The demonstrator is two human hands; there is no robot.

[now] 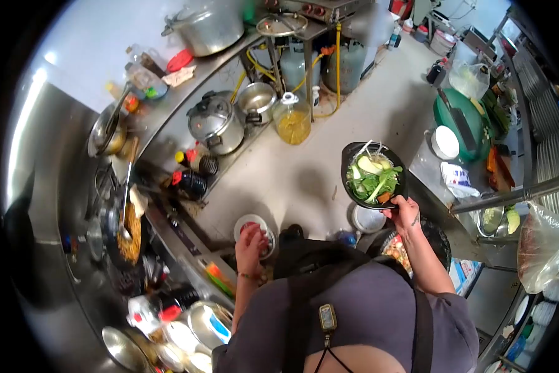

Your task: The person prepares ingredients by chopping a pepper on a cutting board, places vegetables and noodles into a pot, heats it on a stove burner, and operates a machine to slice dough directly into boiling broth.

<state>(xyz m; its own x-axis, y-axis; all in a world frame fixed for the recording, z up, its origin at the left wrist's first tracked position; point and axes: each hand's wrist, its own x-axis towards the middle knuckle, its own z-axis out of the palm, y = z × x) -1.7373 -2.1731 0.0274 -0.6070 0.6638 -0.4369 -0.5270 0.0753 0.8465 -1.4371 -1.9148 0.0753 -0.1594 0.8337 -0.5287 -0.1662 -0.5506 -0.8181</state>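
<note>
At left, a ladle (126, 208) rests in a pan (111, 241) of brown food, its handle pointing away from the person. The left hand (249, 247) is above a white container (239, 231); its fingers are curled, and I cannot tell whether they hold something. Further right, the black dish (349, 193) of vegetables is held over the floor (304, 186), open side upward; its long axis is not clear. The right hand (406, 215) has its fingers closed on the near-right rim.
</note>
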